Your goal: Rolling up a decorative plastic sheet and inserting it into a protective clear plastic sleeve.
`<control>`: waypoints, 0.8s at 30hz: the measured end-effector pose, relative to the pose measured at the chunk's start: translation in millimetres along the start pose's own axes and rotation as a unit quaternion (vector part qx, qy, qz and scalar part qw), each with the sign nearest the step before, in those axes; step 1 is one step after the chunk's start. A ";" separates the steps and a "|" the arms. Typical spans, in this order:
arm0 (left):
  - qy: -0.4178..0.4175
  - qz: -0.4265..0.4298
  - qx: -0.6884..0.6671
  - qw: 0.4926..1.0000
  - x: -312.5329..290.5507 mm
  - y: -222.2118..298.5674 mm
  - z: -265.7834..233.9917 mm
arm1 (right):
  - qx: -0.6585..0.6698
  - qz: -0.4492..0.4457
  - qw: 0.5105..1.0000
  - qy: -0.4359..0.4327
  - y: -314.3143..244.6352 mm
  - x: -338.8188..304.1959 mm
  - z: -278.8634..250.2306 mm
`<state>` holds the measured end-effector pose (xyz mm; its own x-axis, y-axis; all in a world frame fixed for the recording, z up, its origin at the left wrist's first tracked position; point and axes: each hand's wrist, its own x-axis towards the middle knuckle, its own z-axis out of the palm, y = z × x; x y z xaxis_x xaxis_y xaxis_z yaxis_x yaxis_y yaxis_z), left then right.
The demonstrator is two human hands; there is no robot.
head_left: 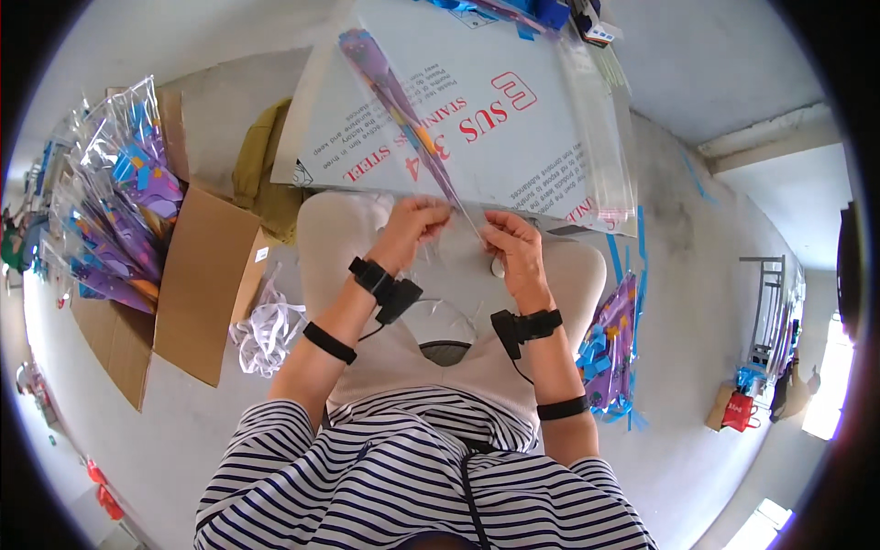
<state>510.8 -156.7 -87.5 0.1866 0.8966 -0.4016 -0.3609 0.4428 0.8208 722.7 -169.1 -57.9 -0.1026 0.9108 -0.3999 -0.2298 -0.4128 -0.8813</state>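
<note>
A long, narrow, folded purple printed bundle point(401, 105) with orange and blue patches lies slanting across the board, its thin end toward me. That end tapers into what looks like clear plastic film between my hands, over my lap. My left hand point(414, 229) is closed in a pinch just left of the thin end; what its fingertips hold is too small to make out. From the right, my right hand point(515, 249) pinches the clear tip of the bundle between thumb and fingers. Both wrists wear black straps with small devices.
The film-covered board point(513, 137) stands before my knees, with clear plastic sleeves point(600, 137) along its right side. At left, a cardboard box point(206, 275) holds several wrapped purple bundles point(128, 220). White ribbon point(268, 330) lies beside it. More purple pieces point(612, 348) with blue strips are at right.
</note>
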 end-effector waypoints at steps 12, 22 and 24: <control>0.143 0.056 0.105 0.983 26.0 4.9 -22.2 | -0.092 0.016 0.995 0.038 20.2 10.6 -3.7; 0.106 -0.019 -0.019 0.994 15.0 3.0 -18.8 | -0.150 0.023 0.987 0.051 28.3 29.5 35.6; 0.088 -0.017 -0.036 0.995 13.1 3.7 -20.3 | -0.060 0.056 0.996 0.047 25.4 32.1 41.2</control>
<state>493.4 -143.2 -98.0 0.0391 0.8657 -0.4990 -0.4230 0.4668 0.7766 673.7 -150.4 -82.7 -0.0278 0.8576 -0.5135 -0.1045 -0.5134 -0.8518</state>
